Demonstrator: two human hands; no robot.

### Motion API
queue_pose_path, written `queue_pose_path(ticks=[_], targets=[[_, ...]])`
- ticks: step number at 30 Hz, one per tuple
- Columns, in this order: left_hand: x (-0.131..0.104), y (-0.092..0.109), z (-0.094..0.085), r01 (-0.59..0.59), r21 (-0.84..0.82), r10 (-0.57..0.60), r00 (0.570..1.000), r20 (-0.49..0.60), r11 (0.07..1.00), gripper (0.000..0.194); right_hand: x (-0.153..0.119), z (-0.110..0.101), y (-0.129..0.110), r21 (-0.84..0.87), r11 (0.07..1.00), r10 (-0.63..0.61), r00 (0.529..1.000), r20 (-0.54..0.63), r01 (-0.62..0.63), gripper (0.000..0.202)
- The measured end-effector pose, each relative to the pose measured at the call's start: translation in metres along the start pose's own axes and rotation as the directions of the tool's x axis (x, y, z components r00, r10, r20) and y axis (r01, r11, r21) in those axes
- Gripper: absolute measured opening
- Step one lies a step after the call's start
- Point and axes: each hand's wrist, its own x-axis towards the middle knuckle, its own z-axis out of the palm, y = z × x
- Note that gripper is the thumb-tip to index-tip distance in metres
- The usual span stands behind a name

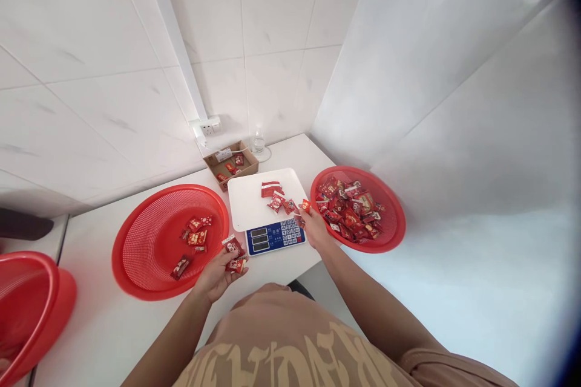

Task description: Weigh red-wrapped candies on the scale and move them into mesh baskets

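Note:
My left hand is closed around several red wrapped candies, between the left basket and the scale. In my right hand a small orange-red candy packet is pinched at the fingertips, over the right edge of the scale. A few red candies lie on its white pan, beside the fingers of that hand. The scale's blue panel with keys and dark displays faces me. To the left, a red mesh basket holds several candies. Another red basket, on the right, is heaped with them.
Behind the scale stands a small cardboard box with a few red packets, next to a clear glass. A white cable runs from the wall socket. More red baskets stand at the far left. Tiled walls border the white table.

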Motion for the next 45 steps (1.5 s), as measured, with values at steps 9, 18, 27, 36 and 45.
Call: queue_pose_path(ticks=[9, 18, 27, 36, 45], targets=[[0.004, -0.012, -0.008, 0.049, 0.071, -0.048, 0.999, -0.017, 0.996, 0.017, -0.038, -0.01, 0.027, -0.339, 0.911, 0.317, 0.926, 0.206, -0.237, 0.016], [0.003, -0.013, 0.0, 0.04, 0.132, -0.04, 0.999, -0.004, 0.99, 0.022, -0.028, 0.049, 0.012, -0.224, 0.949, 0.294, 0.881, 0.371, -0.222, 0.036], [0.003, -0.021, 0.008, -0.103, 0.494, 0.02, 0.985, 0.172, 0.864, 0.028, -0.06, 0.035, 0.016, -0.437, 0.899, 0.369, 0.608, 0.703, -0.041, 0.027], [0.006, -0.018, 0.014, 0.019, 0.315, -0.031, 0.999, 0.034, 0.949, 0.032, -0.023, 0.011, 0.023, 0.034, 0.916, 0.389, 0.905, 0.172, -0.4, 0.01], [0.002, -0.015, 0.009, 0.053, 0.201, -0.058, 0.998, 0.019, 0.978, 0.029, -0.02, 0.03, 0.021, -0.024, 0.915, 0.399, 0.897, 0.188, -0.402, 0.007]])
